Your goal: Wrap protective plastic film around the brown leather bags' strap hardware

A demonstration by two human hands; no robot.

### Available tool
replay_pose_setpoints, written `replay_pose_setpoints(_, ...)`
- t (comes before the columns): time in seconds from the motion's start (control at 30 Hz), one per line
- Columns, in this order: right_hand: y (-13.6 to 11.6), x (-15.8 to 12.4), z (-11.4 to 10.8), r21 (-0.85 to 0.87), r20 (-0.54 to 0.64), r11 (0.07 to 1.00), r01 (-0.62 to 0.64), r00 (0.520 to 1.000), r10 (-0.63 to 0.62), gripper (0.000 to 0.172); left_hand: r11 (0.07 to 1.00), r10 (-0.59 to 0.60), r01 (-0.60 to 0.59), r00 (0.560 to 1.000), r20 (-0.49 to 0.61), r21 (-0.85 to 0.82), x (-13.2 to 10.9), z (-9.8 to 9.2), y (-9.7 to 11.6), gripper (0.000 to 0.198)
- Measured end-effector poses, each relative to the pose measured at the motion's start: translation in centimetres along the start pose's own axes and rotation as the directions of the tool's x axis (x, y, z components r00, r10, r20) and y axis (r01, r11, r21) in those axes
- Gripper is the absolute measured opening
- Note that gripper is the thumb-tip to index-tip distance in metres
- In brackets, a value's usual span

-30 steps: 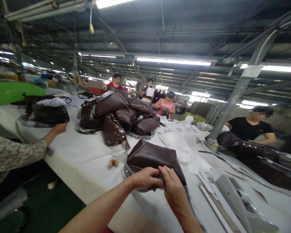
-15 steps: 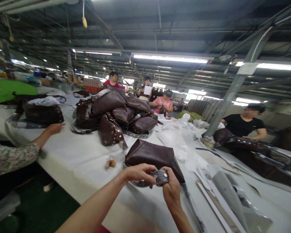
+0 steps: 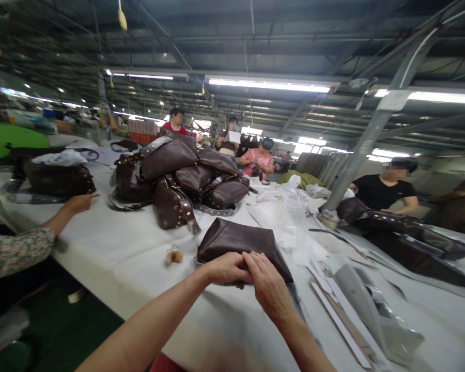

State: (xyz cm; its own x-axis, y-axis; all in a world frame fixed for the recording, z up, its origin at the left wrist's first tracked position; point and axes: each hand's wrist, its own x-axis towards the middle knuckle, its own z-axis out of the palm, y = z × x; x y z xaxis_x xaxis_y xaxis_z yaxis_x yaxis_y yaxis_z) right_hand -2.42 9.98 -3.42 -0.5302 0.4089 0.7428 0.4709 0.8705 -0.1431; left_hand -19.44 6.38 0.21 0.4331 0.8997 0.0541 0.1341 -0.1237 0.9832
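A dark brown leather bag [image 3: 244,240] lies on the white table directly in front of me. At its near edge, my left hand [image 3: 228,268] is closed, thumb and fingers curled round the bag's strap, which is now almost wholly hidden by my hands. My right hand [image 3: 266,279] lies over the left fingertips, its fingers stretched out side by side and touching them. Whether the right palm also touches the strap cannot be seen. A small amber-coloured roll [image 3: 174,256], perhaps tape, rests left of the bag.
Several brown bags [image 3: 178,178] are piled beyond mine. At left, a co-worker's hand [image 3: 79,203] reaches beside another bag [image 3: 60,178]. Clear plastic sheets [image 3: 282,206] and a grey tape dispenser-like object [image 3: 372,310] lie to the right, near a metal post [image 3: 366,150]. Other people stand further back.
My right hand has turned over and moved onto the left fingertips, covering the plastic-wrapped strap that showed between both hands. The view has shifted slightly; the bag stays in place.
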Motion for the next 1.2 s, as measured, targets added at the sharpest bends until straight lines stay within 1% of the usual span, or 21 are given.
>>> replay_pose_setpoints(0.07, 0.2, 0.5, -1.0, -0.152, 0.023, 0.988, 0.042, 0.999, -0.039, 0.048, 0.999, 0.032, -0.032, 0.999, -0.021, 0.022, 0.4, 0.3, 1.0, 0.017)
replay_pose_setpoints(0.13, 0.1, 0.9, -2.0, -0.167, 0.008, 0.985, -0.039, 0.999, 0.041, 0.042, 0.999, 0.046, -0.046, 0.999, 0.003, 0.001, 0.6, 0.3, 2.0, 0.018)
replay_pose_setpoints(0.27, -0.6, 1.5, -3.3, 0.083, -0.027, 0.970, -0.227, 0.973, 0.229, 0.031, 0.995, -0.006, 0.024, 0.982, 0.190, -0.092, 0.5, -0.8, 3.3, 0.035)
replay_pose_setpoints(0.37, -0.9, 1.2, -3.2, 0.266, -0.032, 0.891, -0.369, 0.920, 0.391, 0.029, 0.993, -0.092, 0.109, 0.966, 0.242, -0.055, 0.4, -1.7, 3.4, 0.040)
replay_pose_setpoints(0.47, -1.0, 0.8, -2.5, 0.422, -0.023, 0.751, -0.508, 0.822, 0.569, 0.029, 0.988, -0.135, 0.151, 0.954, 0.267, -0.039, 0.3, -1.9, 2.8, 0.043)
replay_pose_setpoints(0.53, -0.9, 0.7, -2.0, 0.537, -0.017, 0.650, -0.538, 0.763, 0.646, 0.028, 0.987, -0.114, 0.139, 0.959, 0.259, -0.080, 0.2, -1.5, 2.4, 0.040)
replay_pose_setpoints(0.6, -1.0, 0.6, -1.3, 0.669, -0.004, 0.537, -0.514, 0.719, 0.695, 0.026, 0.987, -0.072, 0.101, 0.973, 0.220, -0.125, 0.1, -1.0, 2.0, 0.034)
replay_pose_setpoints(0.67, -1.2, 0.4, -0.6, 0.802, 0.053, 0.375, -0.465, 0.681, 0.731, 0.022, 0.987, -0.056, 0.082, 0.982, 0.183, -0.138, 0.1, -0.3, 1.9, 0.028)
replay_pose_setpoints(0.73, -1.4, 0.1, 0.2, 0.891, 0.155, 0.176, -0.419, 0.645, 0.749, 0.019, 0.985, -0.088, 0.110, 0.982, 0.164, -0.134, 0.0, 0.3, 1.8, 0.024)
replay_pose_setpoints(0.77, -1.4, -0.1, 0.5, 0.907, 0.204, 0.100, -0.410, 0.633, 0.747, 0.017, 0.982, -0.114, 0.136, 0.981, 0.160, -0.132, 0.0, 0.6, 1.8, 0.023)
replay_pose_setpoints(0.8, -1.3, -0.3, 0.6, 0.905, 0.236, 0.070, -0.419, 0.632, 0.738, 0.015, 0.979, -0.138, 0.159, 0.978, 0.154, -0.130, -0.1, 0.8, 1.7, 0.023)
replay_pose_setpoints(0.83, -1.1, -0.4, 0.6, 0.889, 0.236, 0.106, -0.445, 0.644, 0.728, 0.015, 0.976, -0.156, 0.175, 0.977, 0.145, -0.129, -0.1, 1.0, 1.6, 0.024)
replay_pose_setpoints(0.87, -0.9, -0.5, 0.4, 0.854, 0.195, 0.216, -0.474, 0.675, 0.712, 0.017, 0.974, -0.170, 0.186, 0.977, 0.131, -0.126, -0.1, 1.2, 1.6, 0.026)
replay_pose_setpoints(0.9, -0.5, -0.6, 0.0, 0.784, 0.124, 0.385, -0.487, 0.731, 0.671, 0.023, 0.975, -0.180, 0.192, 0.977, 0.111, -0.115, -0.1, 1.4, 1.5, 0.026)
replay_pose_setpoints(0.93, -0.2, -0.5, -0.5, 0.668, 0.049, 0.581, -0.464, 0.807, 0.589, 0.031, 0.976, -0.188, 0.196, 0.978, 0.085, -0.094, -0.1, 1.5, 1.5, 0.027)
replay_pose_setpoints(0.97, 0.1, -0.4, -1.0, 0.517, 0.000, 0.759, -0.396, 0.886, 0.463, 0.040, 0.977, -0.195, 0.199, 0.979, 0.062, -0.070, 0.0, 1.7, 1.6, 0.026)
replay_pose_setpoints(1.0, 0.3, -0.2, -1.7, 0.358, -0.012, 0.886, -0.296, 0.947, 0.321, 0.046, 0.977, -0.203, 0.205, 0.978, 0.047, -0.050, 0.1, 1.8, 1.7, 0.026)
replay_pose_setpoints(1.03, 0.5, 0.1, -2.3, 0.219, 0.008, 0.956, -0.194, 0.980, 0.197, 0.048, 0.977, -0.210, 0.211, 0.977, 0.040, -0.042, 0.2, 1.9, 1.9, 0.026)
replay_pose_setpoints(1.1, 0.4, 0.6, -3.3, 0.051, 0.070, 0.996, -0.073, 0.995, 0.069, 0.042, 0.974, -0.211, 0.215, 0.976, 0.053, -0.071, 0.4, 1.9, 2.5, 0.029)
replay_pose_setpoints(1.13, 0.2, 0.9, -3.7, 0.020, 0.074, 0.997, -0.070, 0.995, 0.069, 0.038, 0.972, -0.205, 0.211, 0.976, 0.074, -0.102, 0.4, 1.9, 2.8, 0.030)
replay_pose_setpoints(1.2, -0.1, 1.2, -4.1, 0.054, 0.033, 0.989, -0.139, 0.990, 0.137, 0.032, 0.967, -0.177, 0.198, 0.975, 0.137, -0.159, 0.4, 1.8, 3.5, 0.032)
